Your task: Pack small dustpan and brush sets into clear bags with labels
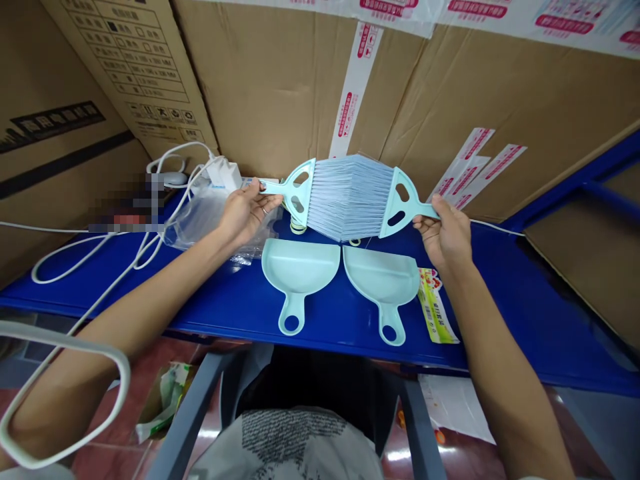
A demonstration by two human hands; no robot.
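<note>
My left hand [246, 212] is closed on the handle of a light-blue hand brush [299, 193], whose bristles point right. Closed on a matching hand brush [399, 202] is my right hand [445, 230], with those bristles pointing left. The two sets of bristles meet in the middle, above the table. Below them, two pale green-blue dustpans lie side by side, handles toward me: the left dustpan [303, 270] and the right dustpan [383, 277]. A yellow-green packaging card [436, 308] lies by the right dustpan, close to my right forearm.
The blue tabletop [220, 303] has large cardboard boxes [270, 87] standing behind it. A clear plastic bag [205, 217], a white power adapter [225, 173] and looping white cables [165, 223] lie at the left. A loop of white cord [123, 380] hangs near my left forearm.
</note>
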